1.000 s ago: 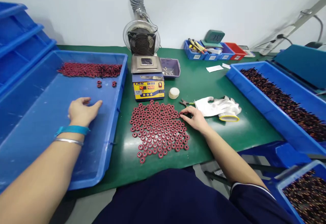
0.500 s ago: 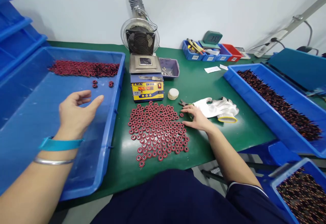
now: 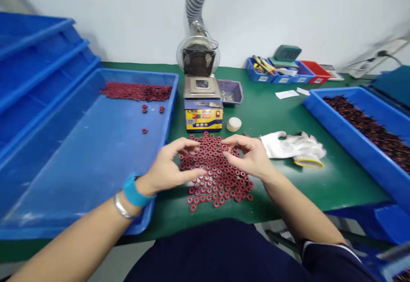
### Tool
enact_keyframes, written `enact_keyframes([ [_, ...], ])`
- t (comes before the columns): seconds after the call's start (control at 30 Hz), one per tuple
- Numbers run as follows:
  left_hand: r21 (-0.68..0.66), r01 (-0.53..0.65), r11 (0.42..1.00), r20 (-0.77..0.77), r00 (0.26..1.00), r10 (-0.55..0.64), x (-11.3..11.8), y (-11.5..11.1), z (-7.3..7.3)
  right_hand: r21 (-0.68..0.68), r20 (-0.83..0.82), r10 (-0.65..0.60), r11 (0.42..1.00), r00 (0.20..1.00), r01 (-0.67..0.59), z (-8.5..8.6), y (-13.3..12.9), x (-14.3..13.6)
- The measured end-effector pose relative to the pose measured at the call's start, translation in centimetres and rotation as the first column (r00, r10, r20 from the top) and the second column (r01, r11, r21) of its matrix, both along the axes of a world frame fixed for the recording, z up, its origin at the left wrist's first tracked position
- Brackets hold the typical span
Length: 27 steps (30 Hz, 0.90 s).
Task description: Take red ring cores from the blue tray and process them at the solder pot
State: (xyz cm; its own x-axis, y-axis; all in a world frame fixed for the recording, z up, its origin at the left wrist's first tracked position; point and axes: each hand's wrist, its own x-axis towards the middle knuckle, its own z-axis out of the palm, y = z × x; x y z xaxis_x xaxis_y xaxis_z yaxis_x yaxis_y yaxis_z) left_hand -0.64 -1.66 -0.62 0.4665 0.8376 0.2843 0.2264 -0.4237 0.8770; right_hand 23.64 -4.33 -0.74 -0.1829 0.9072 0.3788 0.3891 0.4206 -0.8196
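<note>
My right hand [image 3: 251, 157] pinches one small red toothed ring [image 3: 224, 147] between thumb and fingertips, just above the spread of rings on the table. Facing it from the left is my left hand [image 3: 168, 166], its thumb and fingers apart and nothing visible between them. Under and between both hands lie many red rings [image 3: 221, 183] with pale round centres, spread flat on the green table [image 3: 269, 196]. In the large blue tray [image 3: 96, 145] on the left, a band of similar rings [image 3: 137, 91] lines the far end. One single ring [image 3: 144, 131] lies nearer.
A yellow-and-blue heated unit [image 3: 203, 117] with a digital display stands behind the rings, under a grey duct [image 3: 197, 0]. A whitish round block [image 3: 233, 124] and white gloves [image 3: 290, 146] lie to the right. Beyond them is a blue tray [image 3: 349, 145] of dark copper-coloured pieces.
My left hand has moved from over the blue tray to the rings on the table. My right hand has lifted a ring. Another single ring now shows in the tray. The view has shifted left.
</note>
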Motion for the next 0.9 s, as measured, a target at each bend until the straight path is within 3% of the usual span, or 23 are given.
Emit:
enact_keyframes([
  [0.07, -0.063, 0.054, 0.997, 0.021, 0.998, -0.053, 0.6, -0.5, 0.0, 0.060, 0.052, 0.087, 0.994, 0.995, -0.090, 1.4, 0.5, -2.4],
  [0.2, -0.160, 0.034, 0.986, 0.065, 0.998, -0.024, 0.5, -0.5, -0.2, 0.110, 0.080, 0.231, 0.965, 0.970, -0.239, 2.3, 1.3, -5.4],
  [0.33, -0.060, -0.028, 0.998, 0.052, 0.998, 0.031, 0.2, -0.6, 0.1, -0.022, 0.014, 0.307, 0.952, 0.952, -0.307, 2.3, 1.2, -6.4],
  [0.47, 0.040, -0.005, 0.999, 0.066, 0.998, 0.002, 0.0, -0.7, 0.7, -0.199, -0.123, 0.327, 0.917, 0.937, -0.346, 2.4, 1.0, -6.2],
  [0.53, -0.010, -0.093, 0.996, 0.162, 0.982, 0.094, -0.3, -0.4, 0.9, -0.271, -0.196, 0.311, 0.894, 0.930, -0.357, 2.6, 1.1, -5.9],
  [0.63, -0.136, -0.271, 0.953, 0.327, 0.896, 0.302, -0.8, 0.3, 1.0, -0.328, -0.254, 0.281, 0.875, 0.925, -0.356, 3.1, 1.9, -5.2],
  [0.7, -0.180, -0.308, 0.934, 0.335, 0.874, 0.353, -1.0, 0.8, 0.8, -0.325, -0.247, 0.266, 0.883, 0.932, -0.338, 3.8, 3.4, -4.4],
  [0.77, -0.182, -0.287, 0.940, 0.255, 0.910, 0.327, -1.0, 1.1, 0.4, -0.304, -0.198, 0.243, 0.906, 0.950, -0.295, 4.8, 5.7, -3.4],
  [0.9, -0.174, -0.109, 0.979, 0.018, 0.993, 0.114, -0.5, 0.9, -0.6, -0.246, -0.004, 0.137, 0.960, 0.991, -0.134, 7.6, 12.2, -1.6],
])
